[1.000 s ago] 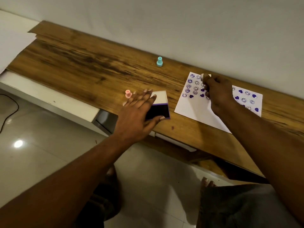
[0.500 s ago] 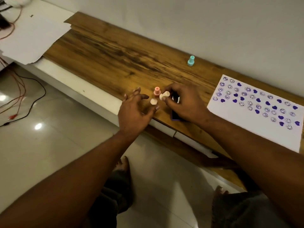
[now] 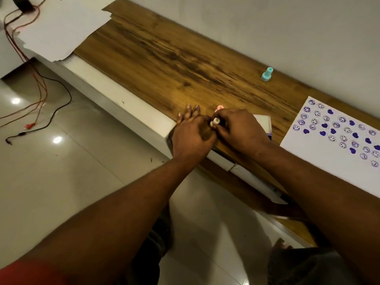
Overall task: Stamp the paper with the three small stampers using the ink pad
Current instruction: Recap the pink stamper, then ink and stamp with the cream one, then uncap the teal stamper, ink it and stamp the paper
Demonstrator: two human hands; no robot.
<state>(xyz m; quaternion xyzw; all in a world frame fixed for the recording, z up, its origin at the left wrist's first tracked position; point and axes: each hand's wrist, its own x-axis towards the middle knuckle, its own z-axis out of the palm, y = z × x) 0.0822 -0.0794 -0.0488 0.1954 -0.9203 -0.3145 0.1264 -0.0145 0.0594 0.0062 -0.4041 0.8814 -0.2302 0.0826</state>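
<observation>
Floor: I am seeing glossy pale tiles (image 3: 61, 182) lying nearest me, throwing back round light spots, with thin red and black cables (image 3: 41, 89) trailing across them at the left.
Left hand: my left hand (image 3: 190, 136) is resting at the bench's front edge, its fingers reaching forward and its thumb side closing on the cream stamper.
Right hand: my right hand (image 3: 240, 130) is meeting the left one, its fingers curling and pinching the same cream stamper from the other side.
Cream stamper: I am seeing the cream stamper (image 3: 214, 121) as a small, smooth plastic piece lying sideways between both hands; whether its cap is on I cannot tell.
Ink pad: the ink pad (image 3: 265, 124) is sitting on the bench just behind my right hand, a flat square case, white lid open, mostly hidden.
Pink stamper: the pink stamper (image 3: 220, 108) is peeking out just beyond my knuckles, only its rounded top showing.
Paper: the paper (image 3: 329, 153) is lying flat at the right, a white sheet covered in rows of purple smiley rings and solid hearts.
Bench: the bench (image 3: 164, 58) is showing a streaky brown wood grain with a white front edge.
Teal stamper: the teal stamper (image 3: 267, 74) is standing upright near the wall, bottle-shaped, well apart from my hands.
</observation>
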